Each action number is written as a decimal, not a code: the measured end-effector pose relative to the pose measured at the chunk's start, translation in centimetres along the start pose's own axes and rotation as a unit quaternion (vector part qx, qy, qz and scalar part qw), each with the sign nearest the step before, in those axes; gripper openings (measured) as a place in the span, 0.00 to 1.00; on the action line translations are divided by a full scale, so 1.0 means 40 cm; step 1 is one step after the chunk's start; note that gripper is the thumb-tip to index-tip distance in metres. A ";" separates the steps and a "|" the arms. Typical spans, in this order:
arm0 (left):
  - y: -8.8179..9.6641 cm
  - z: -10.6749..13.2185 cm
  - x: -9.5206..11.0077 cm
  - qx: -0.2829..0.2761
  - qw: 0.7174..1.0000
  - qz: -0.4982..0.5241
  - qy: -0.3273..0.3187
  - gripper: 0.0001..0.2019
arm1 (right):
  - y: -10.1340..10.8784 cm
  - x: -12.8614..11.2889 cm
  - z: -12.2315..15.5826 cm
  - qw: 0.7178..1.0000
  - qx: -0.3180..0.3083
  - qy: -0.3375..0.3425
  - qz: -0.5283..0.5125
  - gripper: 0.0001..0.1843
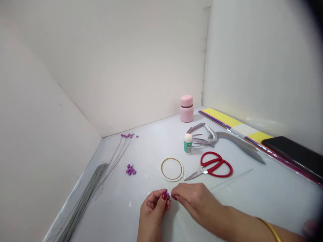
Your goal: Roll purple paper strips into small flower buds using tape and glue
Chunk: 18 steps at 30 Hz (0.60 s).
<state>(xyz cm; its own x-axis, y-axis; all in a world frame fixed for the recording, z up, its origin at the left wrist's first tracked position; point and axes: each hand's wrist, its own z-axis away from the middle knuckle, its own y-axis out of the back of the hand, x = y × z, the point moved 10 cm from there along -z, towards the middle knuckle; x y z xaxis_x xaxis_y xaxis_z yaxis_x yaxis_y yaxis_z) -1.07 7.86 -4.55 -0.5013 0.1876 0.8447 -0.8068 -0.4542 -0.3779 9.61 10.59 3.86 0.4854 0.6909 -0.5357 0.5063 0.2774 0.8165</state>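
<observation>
Low in the middle of the view, my left hand [153,208] is closed in a pinch on a tiny purple paper flower [168,195]. My right hand [195,201] meets it from the right, its fingertips pressed together at the same flower. Both hands hover just above the white table [252,198]. A thin wire [230,177] lies on the table beyond my right hand. A ring of tape [172,169] and red-handled scissors [210,166] lie just beyond the hands.
A small pile of purple flowers [130,170] lies to the left, and several flowers on wires [127,135] further back. A bundle of wires [85,195] runs along the left edge. A glue bottle [187,143], pink jar [186,108], grey paper strips [222,137], coloured sheets [234,122] and a dark phone [295,153] sit at the back right.
</observation>
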 end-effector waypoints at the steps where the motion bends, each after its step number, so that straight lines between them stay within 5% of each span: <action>1: 0.001 0.001 0.005 -0.002 1.000 -0.018 -0.008 0.11 | 0.000 0.000 0.000 1.000 -0.001 -0.003 -0.002 0.13; 8: -0.006 0.015 0.053 -0.010 0.987 -0.129 -0.095 0.09 | -0.007 0.000 0.003 1.000 -0.011 -0.008 0.028 0.12; 18: 0.001 0.007 0.028 -0.002 0.991 -0.098 -0.091 0.10 | -0.026 -0.009 0.010 0.998 -0.034 0.012 0.052 0.11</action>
<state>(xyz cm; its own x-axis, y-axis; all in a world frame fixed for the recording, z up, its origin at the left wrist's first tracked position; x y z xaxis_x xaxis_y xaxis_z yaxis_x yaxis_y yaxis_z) -1.56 7.79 -3.52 -0.2702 0.1113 0.9563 -0.8844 -0.4214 -0.2009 9.19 9.78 3.13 0.5151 0.7338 -0.4430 0.4035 0.2483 0.8806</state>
